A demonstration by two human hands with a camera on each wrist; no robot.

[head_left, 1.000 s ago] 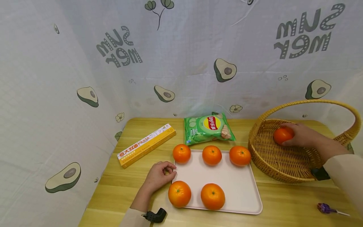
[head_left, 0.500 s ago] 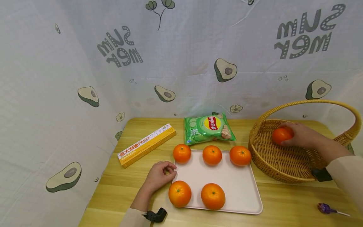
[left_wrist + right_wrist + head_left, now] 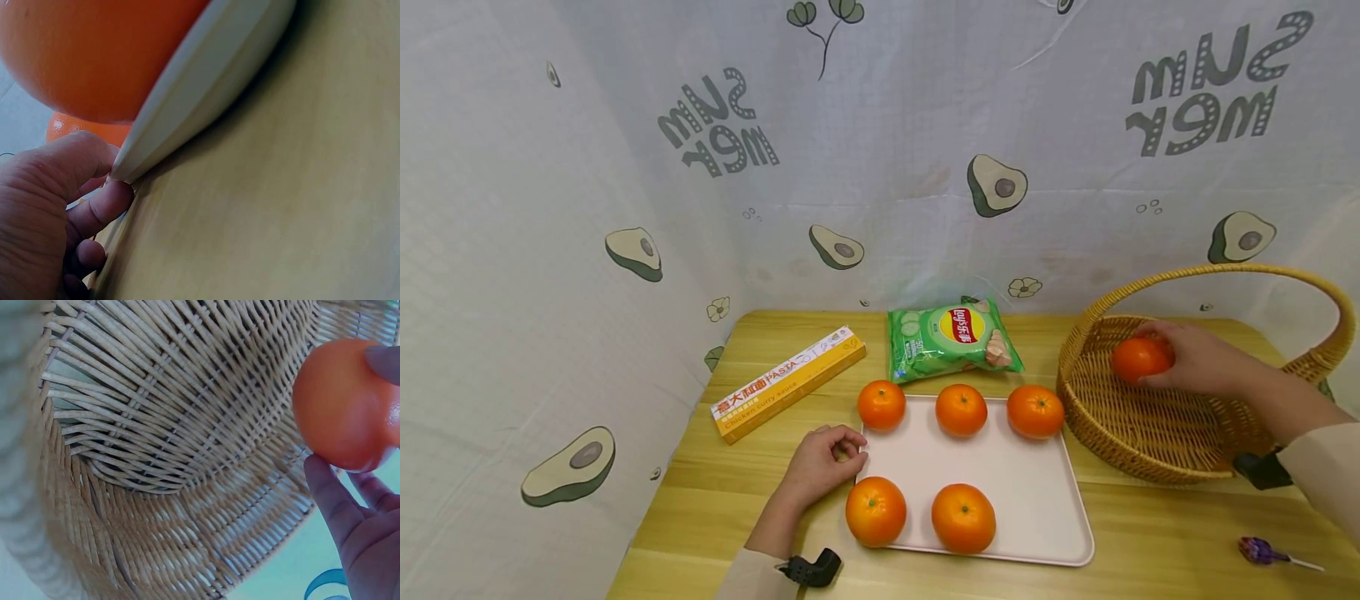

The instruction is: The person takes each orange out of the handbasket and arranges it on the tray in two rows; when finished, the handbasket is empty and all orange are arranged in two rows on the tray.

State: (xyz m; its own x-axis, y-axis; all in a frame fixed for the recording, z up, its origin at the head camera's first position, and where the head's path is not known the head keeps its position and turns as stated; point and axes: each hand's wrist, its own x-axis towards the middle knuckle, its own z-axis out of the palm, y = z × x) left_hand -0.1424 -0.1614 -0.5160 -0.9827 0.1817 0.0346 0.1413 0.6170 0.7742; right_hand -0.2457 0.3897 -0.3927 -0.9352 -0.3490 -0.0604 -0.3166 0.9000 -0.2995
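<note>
My right hand (image 3: 1202, 360) grips an orange (image 3: 1141, 360) inside the wicker basket (image 3: 1150, 462), below its arched handle. In the right wrist view, fingers and thumb lie on opposite sides of that orange (image 3: 347, 406), with the woven wall behind it. At the left edge of the pale pink tray (image 3: 1022, 500), my left hand (image 3: 823, 465) pinches the rim between thumb and finger, as the left wrist view shows at the tray rim (image 3: 194, 87). Three oranges (image 3: 961, 410) line the tray's far side, and two more (image 3: 963, 518) sit along its near side.
A green chip bag (image 3: 951, 340) lies behind the tray. To the left rests a yellow pasta box (image 3: 788, 383), set at a slant. A purple-wrapped lollipop (image 3: 1262, 550) lies at the front right of the wooden table (image 3: 700, 517). A printed curtain (image 3: 895, 167) hangs behind.
My right hand has shifted slightly left inside the basket with the orange in its grip. The left hand and the tray have stayed put.
</note>
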